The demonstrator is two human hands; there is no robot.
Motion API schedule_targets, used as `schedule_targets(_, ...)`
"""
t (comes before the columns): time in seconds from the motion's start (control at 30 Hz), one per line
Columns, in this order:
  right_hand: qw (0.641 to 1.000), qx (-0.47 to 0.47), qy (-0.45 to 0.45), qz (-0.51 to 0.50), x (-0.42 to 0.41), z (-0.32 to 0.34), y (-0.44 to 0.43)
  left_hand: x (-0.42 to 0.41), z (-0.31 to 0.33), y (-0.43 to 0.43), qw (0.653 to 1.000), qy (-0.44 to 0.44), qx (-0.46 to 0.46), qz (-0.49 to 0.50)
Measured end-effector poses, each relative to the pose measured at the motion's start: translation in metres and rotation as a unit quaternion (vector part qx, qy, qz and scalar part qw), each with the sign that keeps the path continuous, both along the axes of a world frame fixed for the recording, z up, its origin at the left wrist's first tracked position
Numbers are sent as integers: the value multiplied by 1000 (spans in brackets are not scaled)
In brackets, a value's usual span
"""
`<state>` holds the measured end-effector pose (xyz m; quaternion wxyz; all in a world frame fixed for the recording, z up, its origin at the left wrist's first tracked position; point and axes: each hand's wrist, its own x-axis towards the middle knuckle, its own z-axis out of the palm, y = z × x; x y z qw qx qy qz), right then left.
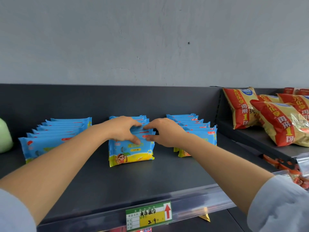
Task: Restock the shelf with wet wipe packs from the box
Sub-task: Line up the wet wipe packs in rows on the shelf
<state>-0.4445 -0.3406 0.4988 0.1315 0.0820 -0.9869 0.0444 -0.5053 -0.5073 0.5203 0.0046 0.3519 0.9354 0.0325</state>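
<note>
At the far left edge a pale green container (4,136) is seen on the dark shelf (117,178). Just beside it, the left row of wet wipe packs (50,138) is stood on edge, front to back, so that the printed faces are turned toward the aisle. The middle row (132,153) is the one in hand. Its upper edges are gripped by the left hand (124,129), with fingers curled over the tops and the thumb laid on the front pack's face. The same edges are pinched from the other side by the right hand (164,133). This two-sided hold is judged to be meant to square the packs and hold them upright. The right row (199,131) is stood near by, and red-and-yellow snack bags (247,111) are laid on the neighbouring shelf. The box is not in view.
</note>
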Motion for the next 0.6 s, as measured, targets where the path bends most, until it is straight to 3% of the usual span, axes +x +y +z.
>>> schedule_targets(0.43, 999, -29, 38, -7, 20, 11, 20, 11, 2, 13, 999, 37, 17, -8)
schedule_targets(0.6, 995, -55, 62, -56, 40, 18, 49, 25, 5, 36, 997, 51, 40, -40)
